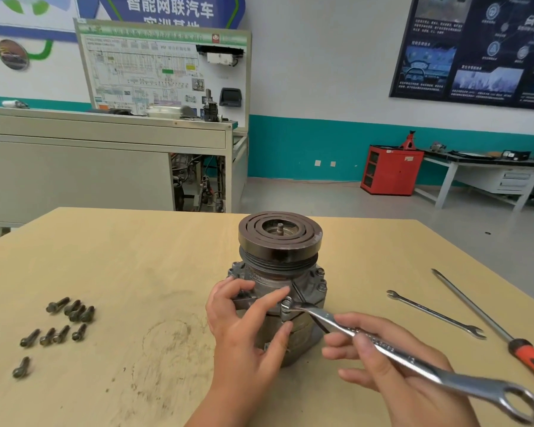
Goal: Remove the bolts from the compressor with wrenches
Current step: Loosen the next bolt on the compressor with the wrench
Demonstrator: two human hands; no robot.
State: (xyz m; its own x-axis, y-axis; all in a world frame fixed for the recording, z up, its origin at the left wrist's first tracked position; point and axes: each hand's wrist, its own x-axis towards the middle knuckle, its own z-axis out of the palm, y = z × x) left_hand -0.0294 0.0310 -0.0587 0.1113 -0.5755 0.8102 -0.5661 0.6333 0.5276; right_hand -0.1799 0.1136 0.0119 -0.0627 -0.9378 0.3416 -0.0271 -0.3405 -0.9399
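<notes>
At frame centre, the grey metal compressor [279, 285] with its dark pulley stands on the pale wooden table [136, 272]. The left hand [244, 328] steadies it with fingers spread. The right hand [392, 362] grips a silver combination wrench [383, 346], its open end on a bolt [286, 305]. Removed dark bolts [56, 326] lie at lower left.

Between the fingers [346, 349] of the right hand, the wrench [392, 349] is bright polished metal with a glossy shine. Just past the left hand's fingers [269, 298], the compressor [279, 272] is dull grey cast metal, its pulley dark and matt. The counter [136, 257] is pale, smooth matt wood, scuffed with dirt.
</notes>
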